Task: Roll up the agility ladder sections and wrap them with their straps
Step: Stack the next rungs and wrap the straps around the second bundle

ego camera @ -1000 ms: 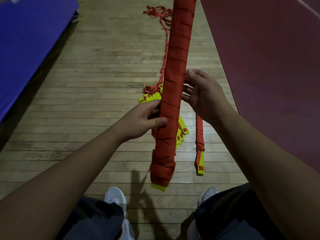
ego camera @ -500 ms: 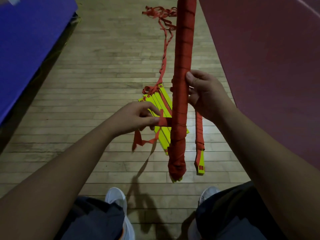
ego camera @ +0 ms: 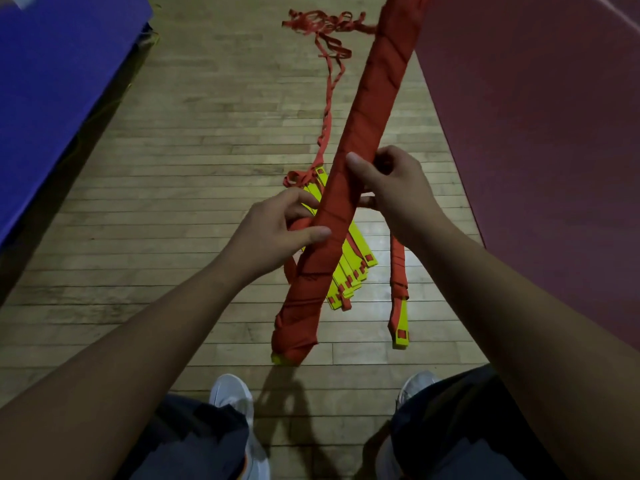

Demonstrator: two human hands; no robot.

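A long ladder bundle (ego camera: pixel 363 116), wound all over in red strap with yellow rung ends showing at its bottom, slants from upper right down to the floor between my feet. My right hand (ego camera: pixel 394 192) grips it at mid-length. My left hand (ego camera: pixel 277 230) is closed on the bundle just below, with the loose red strap end (ego camera: pixel 290 268) hanging from under its fingers. Behind the bundle, a stack of yellow rungs (ego camera: pixel 349 271) lies on the floor, with an unwound red strap (ego camera: pixel 327 109) trailing away to a tangle at the top. One smaller strap-wrapped rung (ego camera: pixel 399 299) lies at the right.
The floor (ego camera: pixel 190 168) is wooden planks. A blue mat (ego camera: pixel 52 81) borders it on the left and a dark red mat (ego camera: pixel 536 133) on the right. My white shoes (ego camera: pixel 230 393) and dark trouser legs fill the bottom edge.
The bundle has tilted from nearly upright to slanting toward upper right. My left hand has brought the strap end from out at the left back against the bundle.
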